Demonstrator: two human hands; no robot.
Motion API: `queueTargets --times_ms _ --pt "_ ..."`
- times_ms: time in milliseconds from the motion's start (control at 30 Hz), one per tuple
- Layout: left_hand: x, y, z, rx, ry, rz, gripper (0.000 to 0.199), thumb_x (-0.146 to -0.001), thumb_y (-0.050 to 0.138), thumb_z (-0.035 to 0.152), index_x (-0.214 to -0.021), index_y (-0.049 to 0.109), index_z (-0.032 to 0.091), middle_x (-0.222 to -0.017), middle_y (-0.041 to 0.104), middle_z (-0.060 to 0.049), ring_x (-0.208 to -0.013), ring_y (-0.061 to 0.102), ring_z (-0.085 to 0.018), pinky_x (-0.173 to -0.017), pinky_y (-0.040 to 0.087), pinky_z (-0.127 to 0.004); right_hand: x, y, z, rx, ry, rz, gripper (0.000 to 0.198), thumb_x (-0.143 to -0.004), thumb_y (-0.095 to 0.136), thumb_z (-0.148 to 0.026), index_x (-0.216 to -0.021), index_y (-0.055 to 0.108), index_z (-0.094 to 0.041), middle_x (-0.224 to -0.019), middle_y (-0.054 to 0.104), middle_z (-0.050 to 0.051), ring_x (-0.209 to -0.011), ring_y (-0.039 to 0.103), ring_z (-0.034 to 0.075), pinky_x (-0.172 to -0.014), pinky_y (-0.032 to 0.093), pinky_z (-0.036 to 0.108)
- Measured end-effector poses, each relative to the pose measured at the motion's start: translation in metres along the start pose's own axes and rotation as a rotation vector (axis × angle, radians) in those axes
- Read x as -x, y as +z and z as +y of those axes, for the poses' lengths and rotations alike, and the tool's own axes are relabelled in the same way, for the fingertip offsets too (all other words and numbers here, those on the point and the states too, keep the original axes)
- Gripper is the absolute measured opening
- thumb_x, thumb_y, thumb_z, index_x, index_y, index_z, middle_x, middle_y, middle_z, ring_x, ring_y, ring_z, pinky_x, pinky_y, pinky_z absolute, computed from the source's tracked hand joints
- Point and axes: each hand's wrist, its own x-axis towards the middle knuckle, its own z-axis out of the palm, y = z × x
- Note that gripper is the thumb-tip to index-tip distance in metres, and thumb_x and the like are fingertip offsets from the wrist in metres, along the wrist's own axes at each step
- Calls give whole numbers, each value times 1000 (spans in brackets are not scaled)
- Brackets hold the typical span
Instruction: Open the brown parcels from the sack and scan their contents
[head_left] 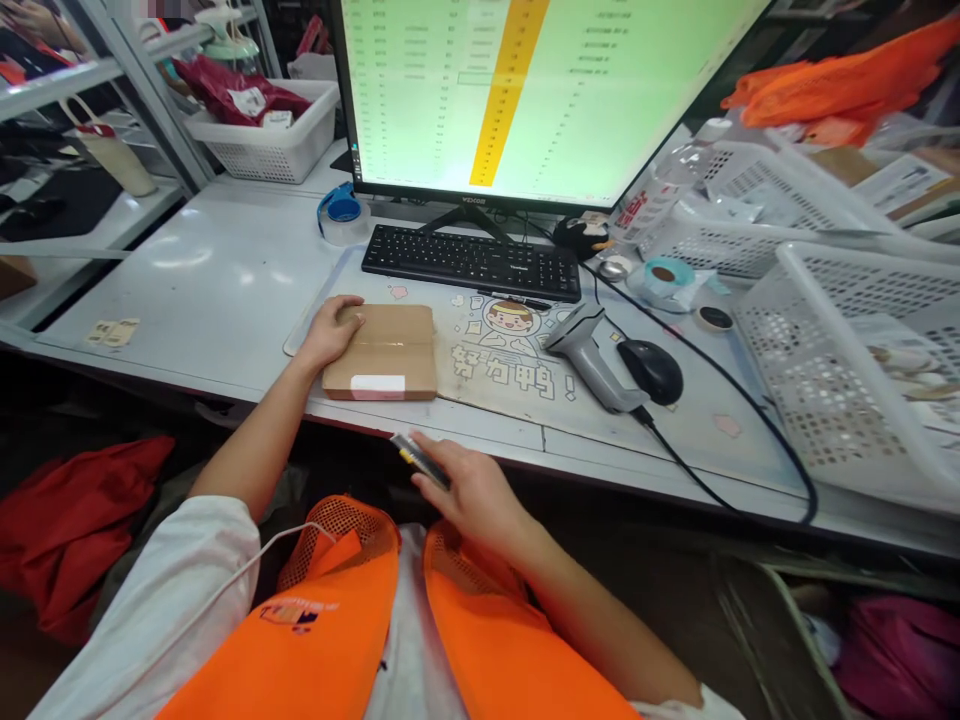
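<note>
A small brown cardboard box [390,345] lies flat at the desk's front edge, with a white label [379,386] on its near side and a seam across its top. Wrapped around the box's left side is my left hand [330,335], fingers on its upper left corner. My right hand [472,490] holds a box cutter [420,460] just in front of the desk edge, below and to the right of the box. The cutter's front end points up and left, apart from the box.
Behind the box stand a black keyboard [469,262] and a monitor [540,100]. A grey barcode scanner [600,365] and black mouse [651,372] lie to the right on the desk mat. A cable [750,395] loops past them. White baskets [847,390] crowd the right side.
</note>
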Motion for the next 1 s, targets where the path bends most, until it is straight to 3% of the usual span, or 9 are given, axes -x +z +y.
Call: queueTargets --times_ms 167,333,400,500,567,633,733,867,1000 --pt "44 -16 -18 -27 -201 348 36 -90 61 31 -121 67 14 -131 64 -16 -124 59 -30 -117 43 -46 17 -32 37 -43 135 320 54 -96 61 -39 -147 61 -23 -134 71 12 -120 70 31 -102 56 44" --pt "172 1 4 -66 -119 377 60 -94 66 43 -146 48 18 -147 55 -18 -133 56 -30 -116 46 -47 28 -50 60 -30 347 443 58 -94 61 -46 -146 62 -20 -128 74 13 -111 73 32 -98 57 45" --pt "222 15 25 -115 -12 268 61 -96 65 40 -149 44 19 -152 50 -18 -144 48 -32 -120 42 -50 27 -52 68 -20 401 476 60 -92 61 -49 -144 64 -18 -124 76 15 -107 74 33 -95 57 46" --pt "257 20 53 -41 270 -260 48 -98 63 32 -144 53 22 -142 63 -14 -130 63 -26 -106 56 -40 23 -54 80 -10 424 530 65 -90 62 -52 -143 65 -15 -127 74 16 -110 72 34 -98 55 48" --pt "248 11 65 71 496 -537 38 -99 63 27 -137 62 25 -120 76 -9 -106 74 -20 -90 61 -30 20 -56 86 -19 413 550 66 -89 63 -52 -143 64 -14 -133 72 17 -115 70 34 -103 54 49" --pt "219 0 71 93 631 -463 30 -99 63 22 -129 67 25 -107 78 -5 -95 75 -17 -86 60 -27 16 -59 90 -25 395 554 66 -88 63 -51 -143 65 -14 -136 70 16 -117 69 33 -105 53 49" --pt "159 -4 72 -46 645 -155 34 -97 68 27 -131 65 21 -123 73 -10 -117 69 -24 -104 56 -38 10 -65 94 -16 378 542 65 -88 64 -49 -142 65 -14 -137 69 16 -118 69 33 -106 52 50" --pt "102 26 59 -200 652 -262 62 -85 82 47 -138 63 20 -155 53 -15 -146 46 -36 -122 40 -57 -1 -79 101 18 359 502 63 -87 64 -44 -142 66 -13 -134 71 16 -118 69 34 -106 52 51" --pt "92 58 37 -151 628 -320 65 -86 81 50 -140 62 18 -164 43 -16 -158 29 -37 -127 33 -60 -7 -89 109 47 351 489 61 -87 64 -42 -141 67 -14 -132 73 15 -117 70 33 -105 53 51"
